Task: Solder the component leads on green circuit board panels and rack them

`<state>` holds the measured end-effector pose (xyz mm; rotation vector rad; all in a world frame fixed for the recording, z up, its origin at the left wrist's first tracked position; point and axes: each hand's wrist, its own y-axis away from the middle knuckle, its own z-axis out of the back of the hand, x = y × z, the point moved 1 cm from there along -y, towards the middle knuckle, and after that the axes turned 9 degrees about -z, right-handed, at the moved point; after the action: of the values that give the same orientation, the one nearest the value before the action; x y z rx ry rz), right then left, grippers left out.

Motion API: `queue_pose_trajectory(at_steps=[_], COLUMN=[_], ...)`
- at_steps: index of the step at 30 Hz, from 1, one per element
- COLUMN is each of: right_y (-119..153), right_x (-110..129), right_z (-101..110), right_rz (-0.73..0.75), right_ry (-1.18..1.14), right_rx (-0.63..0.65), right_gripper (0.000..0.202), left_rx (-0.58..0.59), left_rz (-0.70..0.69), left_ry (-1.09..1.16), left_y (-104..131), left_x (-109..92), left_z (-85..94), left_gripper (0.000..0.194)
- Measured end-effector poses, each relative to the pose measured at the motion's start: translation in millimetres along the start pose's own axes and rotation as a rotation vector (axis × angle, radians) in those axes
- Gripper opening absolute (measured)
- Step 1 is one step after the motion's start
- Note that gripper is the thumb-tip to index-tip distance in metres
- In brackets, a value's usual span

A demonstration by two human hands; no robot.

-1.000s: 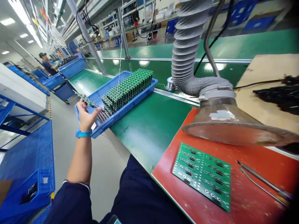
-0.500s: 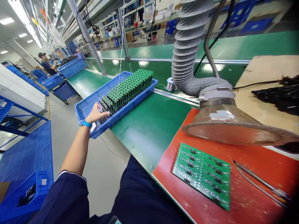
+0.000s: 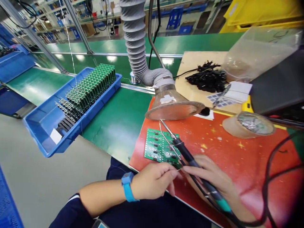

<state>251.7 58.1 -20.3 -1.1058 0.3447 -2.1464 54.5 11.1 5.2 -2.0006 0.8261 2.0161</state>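
Observation:
My left hand [image 3: 154, 181], with a blue band on the wrist, is closed in a pinch on a thin solder wire [image 3: 179, 169] in front of the circuit board. My right hand [image 3: 212, 174] is closed around a soldering iron [image 3: 187, 155] with a dark handle and a thin guide tube [image 3: 166, 139] beside its shaft. The fingertips of both hands nearly meet at the wire. A green circuit board [image 3: 153, 144] with rows of small black parts lies flat on the red mat [image 3: 211, 142]. The iron's tip points past the board's far edge, and the iron and hands hide its right part.
A fume hood [image 3: 171, 107] on a grey hose hangs over the mat's back edge. At left, a blue tray [image 3: 45, 144] holds upright boards. A tape roll [image 3: 237, 125], black cables [image 3: 207, 77] and a plastic bag [image 3: 258, 53] are at right. A solder spool [image 3: 134, 77] stands behind.
My left hand has moved from the blue tray to the front of the board. My right hand is now in view with the soldering iron, which lay on the mat before. The view has swung right.

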Motion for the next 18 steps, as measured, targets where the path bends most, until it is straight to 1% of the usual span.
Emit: queue_pose_trajectory(at_steps=[3,6,8,10,11,12,14,15,16,18], right_y=[-2.0,0.0,1.8,3.7,4.9,6.3,9.8,11.6,13.5,17.2], right_x=[6.2,9.9,10.8,9.4,7.6,5.2,-1.0,-4.5,-7.9,-14.7], right_z=[-1.6,4.1,12.6,24.4,30.8,36.8,46.2,48.9,50.5,51.0], right_rz=[0.047,0.027,0.003,-0.032,-0.054,-0.087,-0.141,-0.163,-0.175,-0.192], right_ry=[-0.004,-0.034,-0.022,0.013,0.025,0.029,0.015,-0.002,-0.03,-0.098], right_rx=[0.034,0.033,0.023,-0.018,-0.054,-0.09,-0.15,-0.158,-0.164,-0.179], right_gripper=[0.023,0.023,0.024,0.024,0.024,0.026,0.03,0.033,0.034,0.032], left_rx=[-0.049,-0.056,-0.056,-0.089,-0.137,-0.208,-0.323,-0.389,-0.463,-0.623], left_rz=[-0.127,-0.168,-0.17,-0.175,-0.193,-0.228,-0.337,-0.403,-0.467,-0.581], left_ry=[-0.126,-0.138,-0.151,-0.216,-0.278,-0.36,-0.52,-0.597,-0.679,-0.822], left_y=[-3.5,0.8,5.6,12.5,16.4,20.5,27.4,29.9,31.6,32.5], left_x=[-0.4,-1.0,-1.0,-1.0,-1.0,-1.1,-0.8,-0.3,0.4,1.8], left_z=[-1.8,-0.1,6.3,20.2,29.6,39.8,57.9,64.6,69.1,71.8], left_gripper=[0.031,0.03,0.026,0.024,0.025,0.022,0.017,0.016,0.014,0.011])
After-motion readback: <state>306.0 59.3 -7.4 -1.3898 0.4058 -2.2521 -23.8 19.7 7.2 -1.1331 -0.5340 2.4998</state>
